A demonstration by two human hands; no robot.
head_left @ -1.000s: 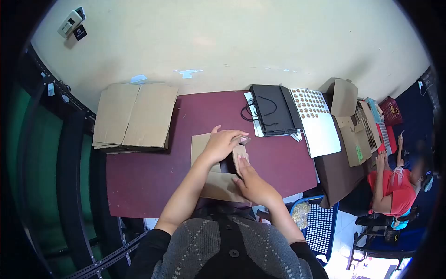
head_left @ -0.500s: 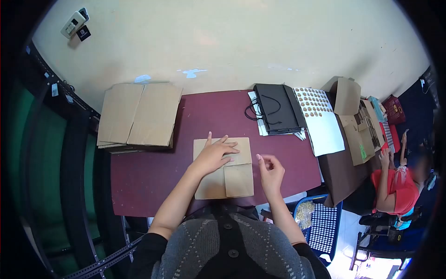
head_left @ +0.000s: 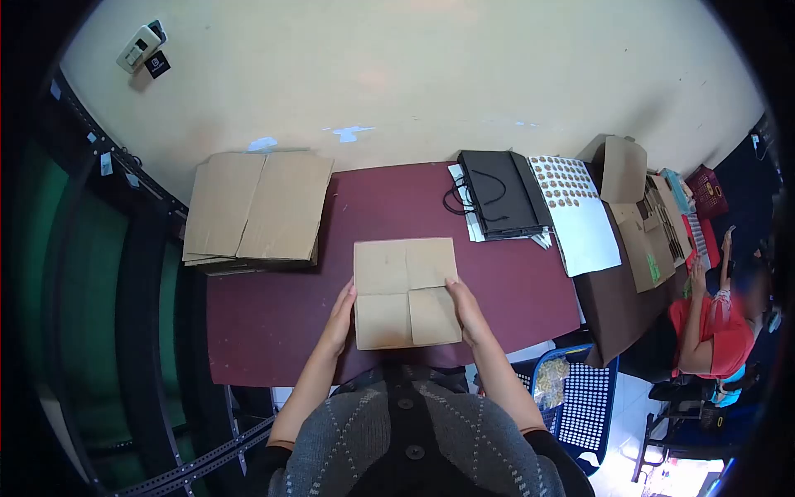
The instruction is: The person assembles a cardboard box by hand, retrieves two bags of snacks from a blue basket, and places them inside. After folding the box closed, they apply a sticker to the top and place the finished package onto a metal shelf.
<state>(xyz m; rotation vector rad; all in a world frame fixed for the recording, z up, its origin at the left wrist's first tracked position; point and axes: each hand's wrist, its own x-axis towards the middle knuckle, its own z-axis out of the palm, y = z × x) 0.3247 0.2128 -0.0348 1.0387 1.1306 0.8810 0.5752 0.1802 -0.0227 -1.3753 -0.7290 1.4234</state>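
A square, flat-looking cardboard box (head_left: 383, 319) lies in front of me near the table's front edge, with flap seams crossing its top. My left hand (head_left: 338, 319) grips its left side, fingers low along the edge. At the right side, my right hand (head_left: 465, 308) holds the box with the thumb on its top. The fingers of both hands are partly hidden beside or under the cardboard.
Stacked cardboard (head_left: 286, 207) rests at the back left of the maroon table (head_left: 389, 199). Black paper bags (head_left: 505, 195), a sticker sheet (head_left: 580, 224) and an open carton (head_left: 642, 248) are rightward. A blue basket (head_left: 613, 398) stands below; a person in red (head_left: 716, 335) sits far right.
My left hand has moved off the box's top to its left side. My right hand has come in to grip the right side. The view has shifted slightly.
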